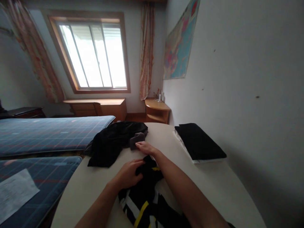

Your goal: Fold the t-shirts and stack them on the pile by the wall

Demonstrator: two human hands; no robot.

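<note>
A black garment with yellow and white stripes lies bunched on the white round table, close to my body. My left hand is closed on its upper black part. Reaching past it, my right hand pinches a small dark grey piece of cloth. That grey piece lies against a crumpled black garment at the table's far left edge. Whether the two are joined I cannot tell.
On the table's right lies a folded black cloth with something white under it. Blue plaid mattresses stand to the left, the nearer bearing a paper sheet. A wall runs along the right. A corner shelf stands beyond the table.
</note>
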